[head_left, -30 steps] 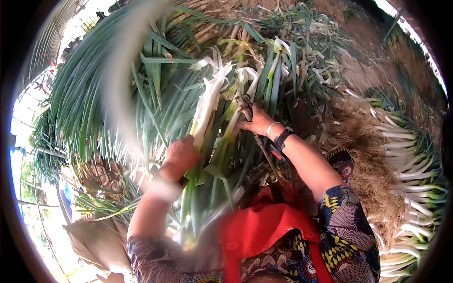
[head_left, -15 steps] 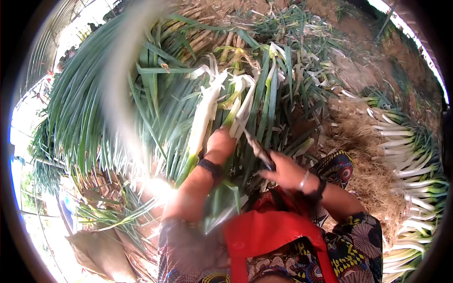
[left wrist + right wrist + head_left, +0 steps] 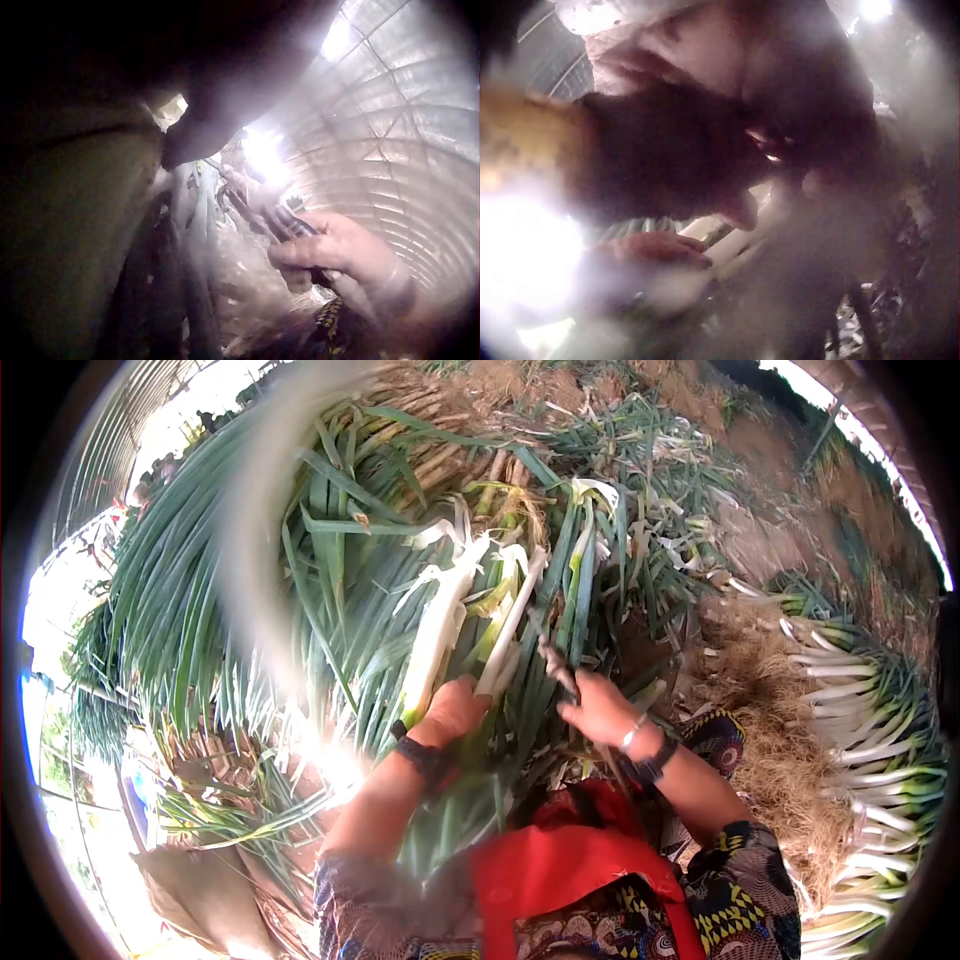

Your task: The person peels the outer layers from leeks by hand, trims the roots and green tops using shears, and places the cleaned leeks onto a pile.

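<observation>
My left hand grips a green onion stalk low on its pale shaft, thumb side toward the right hand. A thicker white green onion with ragged peeled layers lies just left of it, passing close by the wrist. To the right, my right hand grips a slim dark-handled tool, its narrow greyish end pointing up and away toward the stalks. In the right wrist view, the left hand shows beside a white shaft; much there is dark or blurred.
A large heap of green onions spreads over the left, leaves outward. Trimmed white-stemmed onions lie in a row at the right, with a mass of brown roots beside them. Peelings litter the far ground. A red apron covers the lap.
The left hand first shifted up and right onto the narrower stalk, then slightly back down. The right hand drew down and rightward with the tool, away from the stalks.
</observation>
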Demonstrator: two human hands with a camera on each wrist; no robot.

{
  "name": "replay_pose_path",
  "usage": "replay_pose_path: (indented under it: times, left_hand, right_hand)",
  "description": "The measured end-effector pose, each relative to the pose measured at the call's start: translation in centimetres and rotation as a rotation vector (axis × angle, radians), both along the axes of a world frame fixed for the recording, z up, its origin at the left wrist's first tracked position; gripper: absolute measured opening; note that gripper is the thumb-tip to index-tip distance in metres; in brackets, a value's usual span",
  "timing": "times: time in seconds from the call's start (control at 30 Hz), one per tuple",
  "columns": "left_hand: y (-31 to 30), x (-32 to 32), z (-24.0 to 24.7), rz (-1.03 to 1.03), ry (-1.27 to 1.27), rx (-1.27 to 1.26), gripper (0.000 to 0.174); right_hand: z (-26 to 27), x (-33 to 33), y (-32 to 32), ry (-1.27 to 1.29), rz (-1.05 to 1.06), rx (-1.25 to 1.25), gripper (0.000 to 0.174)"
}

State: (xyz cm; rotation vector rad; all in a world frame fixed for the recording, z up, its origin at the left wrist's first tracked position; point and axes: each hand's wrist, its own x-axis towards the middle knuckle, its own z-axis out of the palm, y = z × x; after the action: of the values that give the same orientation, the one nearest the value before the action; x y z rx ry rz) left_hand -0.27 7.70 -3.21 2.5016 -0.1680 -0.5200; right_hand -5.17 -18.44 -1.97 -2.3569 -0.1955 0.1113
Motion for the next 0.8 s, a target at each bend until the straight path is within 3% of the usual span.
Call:
replay_pose_path:
  times: [0.1, 0.2, 0.23, 0.33, 0.4, 0.47, 0.53, 0.6, 0.63, 0.67, 0.73, 0.8]
  left_hand:
    - [-0.3, -0.6, 0.3, -0.042, -0.088, 0.083, 0.037]
    - [-0.4, -0.6, 2.5, 0.007, -0.379, 0.205, 0.025]
    - [0.3, 0.2, 2.1, 0.096, -0.563, 0.179, 0.017]
    - [2.2, 2.1, 2.5, 0.245, -0.741, 0.445, 0.025]
    - [3.5, 3.6, 1.5, 0.335, -0.515, 0.347, 0.033]
    - [4.4, 4.3, 1.7, 0.350, -0.341, 0.283, 0.040]
    - [4.6, 4.8, 2.8, 0.303, -0.224, 0.251, 0.046]
    - [4.2, 4.3, 3.2, 0.339, -0.265, 0.254, 0.047]
    - [4.1, 3.7, 3.3, 0.337, -0.282, 0.259, 0.047]
    - [4.0, 3.6, 3.6, 0.331, -0.309, 0.265, 0.047]
    - [3.8, 2.8, 3.8, 0.360, -0.379, 0.217, 0.041]
    - [4.5, 2.3, 3.9, 0.369, -0.409, 0.165, 0.036]
  right_hand:
    - [0.0, 3.4, -0.7, 0.108, -0.175, -0.101, 0.052]
    - [3.2, 0.4, 1.4, 0.067, 0.079, 0.057, 0.051]
    - [2.0, -0.5, 2.0, 0.056, 0.164, -0.030, 0.053]
    - [6.2, -3.0, 5.4, 0.139, 0.317, -0.043, 0.053]
    - [6.7, -0.4, 6.6, -0.060, 0.469, -0.055, 0.049]
    - [4.7, 3.8, 7.3, -0.020, 0.292, 0.105, 0.042]
    - [4.1, 6.5, 7.3, 0.085, 0.042, 0.001, 0.043]
    - [3.2, 5.3, 6.9, 0.033, 0.147, -0.033, 0.049]
    - [3.3, 4.0, 6.7, -0.029, 0.302, 0.085, 0.054]
    - [3.6, 3.2, 6.9, 0.063, 0.325, 0.005, 0.056]
    - [4.8, 3.1, 7.1, -0.032, 0.328, 0.075, 0.056]
    - [3.9, 6.0, 7.2, -0.006, 0.125, -0.001, 0.042]
